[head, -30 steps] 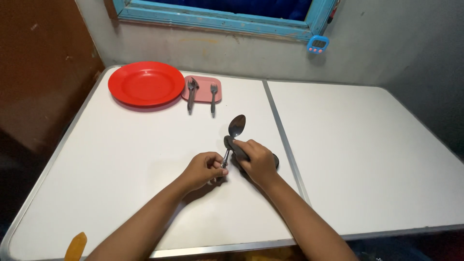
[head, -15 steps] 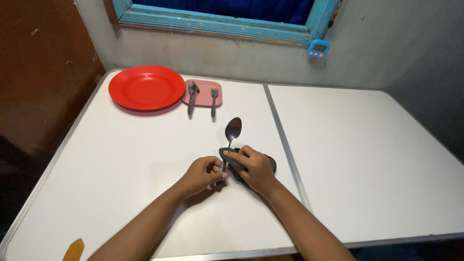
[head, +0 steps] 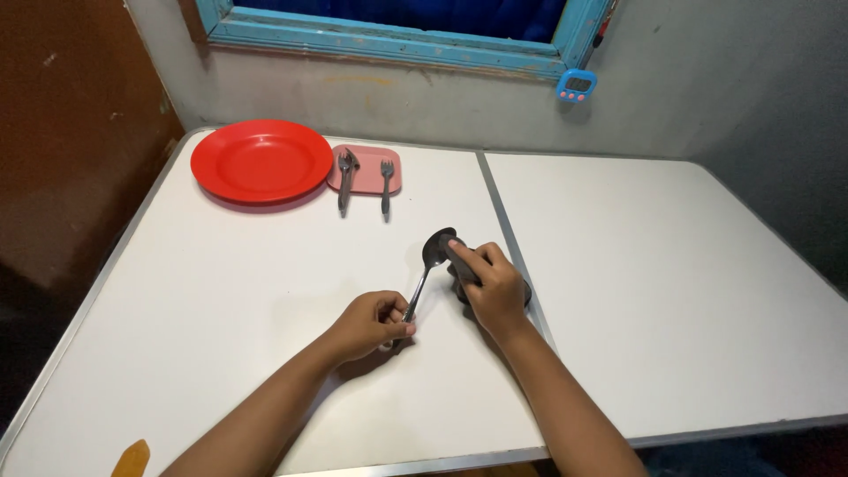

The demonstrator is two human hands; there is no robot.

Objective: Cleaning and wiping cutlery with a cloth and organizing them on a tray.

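- The spoon (head: pixel 426 269) lies mid-worktop, bowl pointing away, handle end pinched in the closed grip of the left hand (head: pixel 369 323).
- The right hand (head: pixel 488 284) presses a dark pad (head: pixel 521 296), possibly a cloth, against the spoon's bowl, fingers curled over it.
- Further back on the white worktop (head: pixel 662 265) sit a red plate (head: pixel 261 162) and a pink tray (head: pixel 364 168) carrying cutlery.

A white folding table (head: pixel 265 291) with a centre seam and a metal rim carries a red plate (head: pixel 261 162) at its far left. Just beside it lies a small pink tray (head: pixel 364 170). A dark cloth (head: pixel 523 291) rests near the seam.
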